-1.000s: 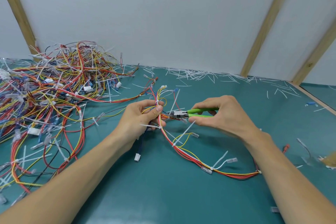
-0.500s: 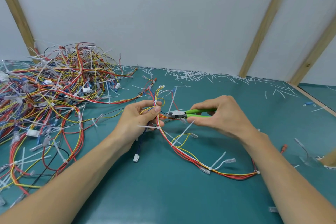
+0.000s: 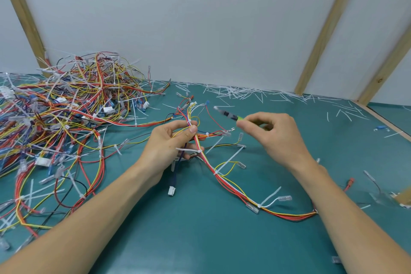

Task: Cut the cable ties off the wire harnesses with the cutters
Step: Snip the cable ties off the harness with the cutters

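Mid-tabletop [image 3: 200, 240], left hand [image 3: 169, 147] pinches the harness [image 3: 233, 187] with a tie [image 3: 189, 151] still on; right hand [image 3: 275, 138] grasps blurred green cutters [image 3: 229, 115] raised just beyond. Far-left corner: harness pile [image 3: 66, 113].

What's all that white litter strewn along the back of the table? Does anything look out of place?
Those are cut cable tie offcuts, scattered loose over the green table near the wall. The tangled pile of wire harnesses at the left looks messy too. Nothing looks damaged; the cutters are blurred.
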`<state>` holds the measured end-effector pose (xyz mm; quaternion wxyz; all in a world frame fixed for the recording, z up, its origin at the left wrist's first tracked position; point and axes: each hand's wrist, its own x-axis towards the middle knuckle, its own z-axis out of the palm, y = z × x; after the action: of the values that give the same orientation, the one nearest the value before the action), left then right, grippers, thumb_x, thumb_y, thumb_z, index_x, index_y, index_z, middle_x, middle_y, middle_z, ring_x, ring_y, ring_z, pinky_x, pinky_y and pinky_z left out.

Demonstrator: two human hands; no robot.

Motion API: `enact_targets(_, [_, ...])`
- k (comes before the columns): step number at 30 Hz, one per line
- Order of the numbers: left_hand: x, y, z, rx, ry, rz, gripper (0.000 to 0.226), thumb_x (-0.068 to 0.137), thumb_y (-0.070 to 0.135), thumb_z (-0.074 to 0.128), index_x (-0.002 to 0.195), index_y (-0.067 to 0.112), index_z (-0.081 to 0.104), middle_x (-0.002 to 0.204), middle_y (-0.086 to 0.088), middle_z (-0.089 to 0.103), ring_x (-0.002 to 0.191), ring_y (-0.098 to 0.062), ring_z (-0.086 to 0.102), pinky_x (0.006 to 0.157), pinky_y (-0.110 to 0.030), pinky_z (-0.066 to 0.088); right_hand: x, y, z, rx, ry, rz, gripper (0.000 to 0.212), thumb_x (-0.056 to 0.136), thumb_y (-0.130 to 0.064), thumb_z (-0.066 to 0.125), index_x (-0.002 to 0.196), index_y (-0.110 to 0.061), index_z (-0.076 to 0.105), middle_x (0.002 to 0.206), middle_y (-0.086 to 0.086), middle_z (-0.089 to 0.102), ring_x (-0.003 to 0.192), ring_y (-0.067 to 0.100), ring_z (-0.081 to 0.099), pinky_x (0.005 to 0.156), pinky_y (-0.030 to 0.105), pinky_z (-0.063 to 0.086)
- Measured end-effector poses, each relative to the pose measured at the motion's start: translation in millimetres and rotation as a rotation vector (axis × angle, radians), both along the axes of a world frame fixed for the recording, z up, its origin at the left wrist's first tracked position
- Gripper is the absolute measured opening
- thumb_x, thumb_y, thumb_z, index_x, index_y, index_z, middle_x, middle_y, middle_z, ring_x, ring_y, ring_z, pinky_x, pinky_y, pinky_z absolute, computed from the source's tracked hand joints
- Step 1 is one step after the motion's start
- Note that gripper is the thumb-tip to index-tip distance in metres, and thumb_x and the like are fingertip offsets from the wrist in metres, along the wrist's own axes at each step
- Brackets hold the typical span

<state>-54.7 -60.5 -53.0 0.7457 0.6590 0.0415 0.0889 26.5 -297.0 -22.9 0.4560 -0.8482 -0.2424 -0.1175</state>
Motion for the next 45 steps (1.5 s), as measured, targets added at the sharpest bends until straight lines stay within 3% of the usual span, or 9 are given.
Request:
enact_targets(6, [3.2,0.4,-4.2,-0.08,-0.022,-0.078,0.042,0.09,0.02,0.07,0.131,0.019,0.059,0.087,-0.005,0.075,0.092,-0.033,0.075,0.07,-0.028,0.061,1.9,2.4,2.2,0.173,0.014,-0.078,0.038,0.084,-0.071,0.058,0.08,-0.035,0.071,0.07,-0.011,0.068,0.06,0.008,0.057,0.072,0.046,0.053])
enact_targets(11, [1.0,0.2,-0.7,-0.072,-0.022,-0.164,0.059,0.084,0.019,0.073,0.138,0.026,0.05,0.102,-0.013,0.077,0.096,-0.034,0.074,0.077,-0.032,0.061,0.1,5.0,0.7,0.177,0.01,-0.051,0.044,0.086,-0.071,0.056,0.079,-0.03,0.069,0.068,-0.01,0.065,0.055,0.007,0.049,0.061,0.036,0.043])
enact_targets(18, [-3.8,-1.5,5.3,0.085,-0.009,-0.261,0.075,0.083,0.017,0.073,0.146,0.034,0.036,0.103,-0.011,0.077,0.088,-0.022,0.075,0.067,-0.022,0.054,-3.2,7.7,-0.1,0.123,-0.008,-0.003,0.041,0.088,-0.067,0.058,0.08,-0.028,0.07,0.072,-0.013,0.067,0.061,0.006,0.055,0.065,0.034,0.046])
enact_targets(22, [-3.8,-1.0,7.1,0.054,-0.039,-0.222,0.073,0.082,0.011,0.073,0.145,0.029,0.039,0.101,-0.015,0.077,0.081,-0.025,0.074,0.061,-0.024,0.051,-5.0,8.7,0.3,0.087,-0.049,0.006,0.038,0.086,-0.067,0.06,0.081,-0.03,0.07,0.074,-0.011,0.068,0.065,0.02,0.061,0.064,0.04,0.051])
enact_targets(25, [-1.6,-2.9,7.6,-0.013,-0.051,-0.092,0.065,0.083,0.011,0.076,0.139,0.024,0.045,0.098,-0.017,0.076,0.078,-0.026,0.075,0.06,-0.024,0.053,-7.2,7.8,0.6,0.025,-0.111,-0.008,0.039,0.082,-0.07,0.062,0.083,-0.031,0.069,0.073,-0.014,0.067,0.058,0.01,0.054,0.059,0.033,0.043])
enact_targets(32, [3.1,6.6,6.3,-0.191,-0.005,0.183,0.041,0.083,0.006,0.077,0.116,0.018,0.056,0.089,-0.003,0.078,0.079,-0.024,0.077,0.067,-0.028,0.06,-16.1,9.5,0.9,-0.196,-0.243,-0.029,0.038,0.073,-0.073,0.067,0.087,-0.037,0.072,0.077,-0.026,0.063,0.072,0.009,0.06,0.066,0.031,0.05])
enact_targets(36, [4.3,6.6,4.6,-0.258,0.038,0.177,0.04,0.085,0.005,0.075,0.117,0.011,0.05,0.094,-0.009,0.078,0.084,-0.026,0.077,0.064,-0.027,0.061,-18.1,9.8,-0.1,-0.266,-0.259,-0.009,0.037,0.072,-0.071,0.072,0.091,-0.04,0.074,0.083,-0.036,0.057,0.075,0.007,0.059,0.067,0.029,0.047])
enact_targets(39, [3.7,7.0,4.9,-0.289,0.056,0.166,0.044,0.087,0.007,0.073,0.123,0.005,0.048,0.089,-0.01,0.078,0.087,-0.029,0.077,0.06,-0.027,0.059,-19.2,10.6,-1.7,-0.268,-0.249,-0.002,0.035,0.074,-0.068,0.078,0.093,-0.039,0.075,0.08,-0.029,0.061,0.075,0.008,0.059,0.069,0.031,0.049])
enact_targets(45, [3.4,5.1,4.4,-0.274,0.077,0.179,0.023,0.091,0.012,0.071,0.109,0.007,0.058,0.08,-0.007,0.076,0.082,-0.029,0.077,0.057,-0.027,0.059,-23.8,15.4,-2.6,-0.266,-0.261,-0.031,0.036,0.074,-0.07,0.075,0.094,-0.04,0.073,0.081,-0.031,0.059,0.077,0.005,0.058,0.066,0.023,0.043])
